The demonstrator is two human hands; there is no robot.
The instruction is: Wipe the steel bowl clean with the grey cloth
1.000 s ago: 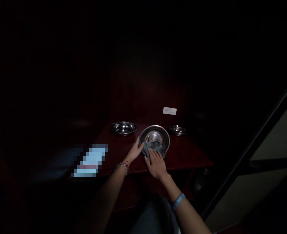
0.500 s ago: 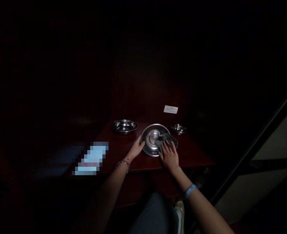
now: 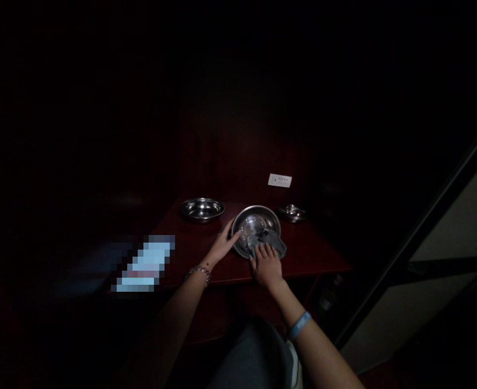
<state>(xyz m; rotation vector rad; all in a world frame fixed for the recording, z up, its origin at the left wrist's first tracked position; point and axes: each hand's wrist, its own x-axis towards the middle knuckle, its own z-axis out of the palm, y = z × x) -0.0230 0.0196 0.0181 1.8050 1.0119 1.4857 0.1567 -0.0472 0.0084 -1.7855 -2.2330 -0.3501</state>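
Note:
A round stainless steel basin (image 3: pixel 258 218) is tilted toward me above the dark red table (image 3: pixel 217 270). My left hand (image 3: pixel 222 242) grips its left rim, thumb on the inner side and fingers behind. My right hand (image 3: pixel 267 266) presses a grey-green cloth (image 3: pixel 276 246) against the lower right part of the basin. Its fingers lie over the cloth, holding it to the metal. Part of the basin's near rim is hidden by the cloth and hand.
Another steel basin (image 3: pixel 202 209) stands at the back left of the table. Smaller steel bowls (image 3: pixel 293 213), seemingly stacked, sit at the back right. A white wall socket (image 3: pixel 280 180) is above them. A pixelated bright patch lies at the left. Surroundings are very dark.
My right hand has slid the cloth down and to the left, from the basin's right side to its near lower edge. My left hand keeps hold of the rim. The view has shifted slightly.

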